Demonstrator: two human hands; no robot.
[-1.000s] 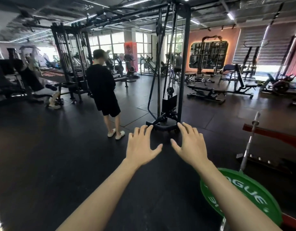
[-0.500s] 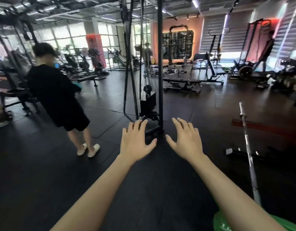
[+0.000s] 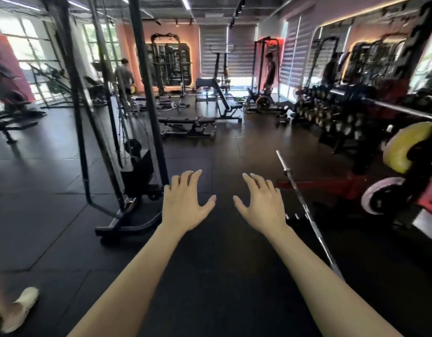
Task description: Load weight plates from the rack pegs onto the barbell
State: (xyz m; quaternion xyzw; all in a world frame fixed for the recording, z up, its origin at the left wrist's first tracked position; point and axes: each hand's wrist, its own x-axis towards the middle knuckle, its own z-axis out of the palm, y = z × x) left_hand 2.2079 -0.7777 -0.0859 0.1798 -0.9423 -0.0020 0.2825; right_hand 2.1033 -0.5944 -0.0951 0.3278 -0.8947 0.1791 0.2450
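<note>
My left hand (image 3: 184,203) and my right hand (image 3: 261,203) are stretched out in front of me over the black floor, fingers spread, holding nothing. A steel barbell (image 3: 305,205) runs diagonally along the floor just right of my right hand, its bare sleeve end pointing away from me. Farther right, a yellow weight plate (image 3: 402,148) and a pale pink-rimmed plate (image 3: 380,194) hang on a red rack (image 3: 346,184). Both hands are well apart from the plates.
A black cable machine (image 3: 137,152) stands close on the left, its base near my left hand. A dumbbell rack (image 3: 331,117) lines the right wall. Benches (image 3: 188,125) sit mid-room. A person's white shoe (image 3: 18,310) shows at bottom left; other people stand far back.
The view has swung to the right: the rack with the yellow and pink plates has come into sight, the green plate has left the frame, and the person in black has slid off to the left.
</note>
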